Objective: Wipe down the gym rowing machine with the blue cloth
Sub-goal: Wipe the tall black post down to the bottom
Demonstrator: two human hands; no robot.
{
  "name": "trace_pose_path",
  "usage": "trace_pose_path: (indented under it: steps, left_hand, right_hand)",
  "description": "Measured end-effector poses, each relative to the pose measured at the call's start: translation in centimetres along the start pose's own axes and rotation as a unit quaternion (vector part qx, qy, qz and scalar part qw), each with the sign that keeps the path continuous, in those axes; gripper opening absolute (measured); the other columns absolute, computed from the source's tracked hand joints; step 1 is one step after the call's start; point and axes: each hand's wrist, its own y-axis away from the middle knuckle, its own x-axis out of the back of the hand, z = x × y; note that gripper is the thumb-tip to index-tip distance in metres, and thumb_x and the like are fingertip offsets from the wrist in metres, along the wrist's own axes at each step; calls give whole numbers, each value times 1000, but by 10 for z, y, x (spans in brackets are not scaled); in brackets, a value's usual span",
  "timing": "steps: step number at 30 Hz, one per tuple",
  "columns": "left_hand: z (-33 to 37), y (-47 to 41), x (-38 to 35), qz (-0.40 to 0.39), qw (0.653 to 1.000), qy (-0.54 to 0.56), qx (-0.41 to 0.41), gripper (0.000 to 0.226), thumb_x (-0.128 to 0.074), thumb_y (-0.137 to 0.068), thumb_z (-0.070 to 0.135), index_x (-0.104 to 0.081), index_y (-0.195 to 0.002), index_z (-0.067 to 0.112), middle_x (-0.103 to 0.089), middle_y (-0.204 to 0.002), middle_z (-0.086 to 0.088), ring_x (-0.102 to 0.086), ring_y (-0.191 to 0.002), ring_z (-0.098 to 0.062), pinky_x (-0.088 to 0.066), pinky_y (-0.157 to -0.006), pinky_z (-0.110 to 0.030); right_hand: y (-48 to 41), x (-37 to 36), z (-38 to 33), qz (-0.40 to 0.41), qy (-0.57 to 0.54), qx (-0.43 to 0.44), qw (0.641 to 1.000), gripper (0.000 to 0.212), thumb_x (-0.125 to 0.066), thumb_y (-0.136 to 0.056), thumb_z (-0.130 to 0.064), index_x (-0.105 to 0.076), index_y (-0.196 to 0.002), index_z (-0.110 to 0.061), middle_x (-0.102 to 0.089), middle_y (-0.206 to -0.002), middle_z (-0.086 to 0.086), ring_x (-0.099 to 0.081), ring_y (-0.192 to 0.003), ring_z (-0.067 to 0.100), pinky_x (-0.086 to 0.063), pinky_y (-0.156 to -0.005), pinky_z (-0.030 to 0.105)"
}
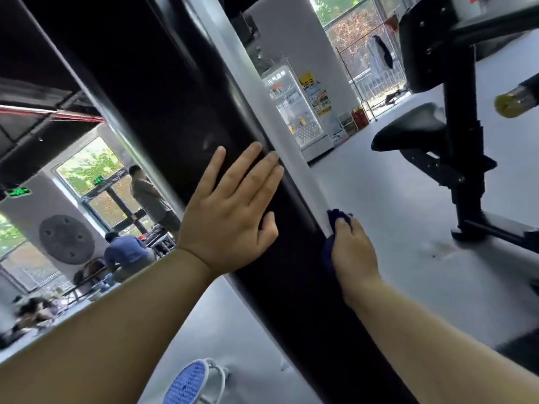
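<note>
Head view looks along the rowing machine (pixel 163 97), whose broad dark body crosses the picture from the upper left to the lower right. A pale strip (pixel 262 91) runs along its right edge.

The left hand (pixel 233 211) lies flat on the dark face with straight, slightly spread fingers. It grasps nothing and seems only to steady the person. The right hand (pixel 354 252) has its fingers curled around the blue cloth (pixel 338 215) and presses it on the right edge of the machine, where the dark face meets the pale strip. A bunch of the cloth comes out above the knuckles, and a little more shows beside the palm.

I judge that the wiping is in progress on this edge. No wet trace or clean band shows on the surface, so how much is already wiped cannot be told. A faint dull mark sits on the dark face just above the left fingertips, so this face probably needs a pass, and the long part of the strip above the cloth as well.

Behind, on the grey floor (pixel 393 199), a black seat (pixel 408 132) stands on its post at the right, and a drinks fridge (pixel 297 112) stands farther back.
</note>
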Motion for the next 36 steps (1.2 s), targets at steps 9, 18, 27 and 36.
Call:
trace_pose_path:
  steps: [9, 18, 27, 36]
  left_hand:
    - [19, 5, -1, -48, 994, 14, -96, 53, -46, -89, 35, -61, -132, 8, -57, -139, -8, -44, -137, -30, -13, -120, -54]
    - [64, 10, -9, -79, 992, -14, -100, 46, -43, -90, 33, -68, -122, 12, -66, -126, -4, -55, -125, -31, -20, -115, -59]
    - [112, 22, -20, -97, 984, 27, -145, 40, -44, -90, 30, -73, -112, 12, -70, -116, 0, -63, -113, -24, -29, -111, -49]
    - [127, 22, -24, -90, 987, 32, -132, 37, -45, -92, 30, -73, -110, 12, -70, -118, -1, -64, -112, -24, -33, -107, -46]
  right_hand:
    - [-3, 11, 4, -19, 53, 83, 995, 22, -38, -104, -36, -55, -111, -48, -62, -88, -16, -56, -76, -10, -38, -71, 8]
    - [-14, 20, 36, -20, -2, -48, 999, 23, -37, -89, -49, -55, -104, -47, -65, -112, 1, -60, -103, 26, -47, -93, 39]
    - [45, 74, 120, 75, 53, -139, 986, 28, -34, -105, -36, -51, -123, -48, -56, -103, -12, -52, -109, 14, -35, -103, 28]
    - [8, 48, 86, -46, 0, 56, 997, 37, -41, -97, -40, -53, -132, -42, -55, -136, -19, -46, -130, 2, -30, -112, 27]
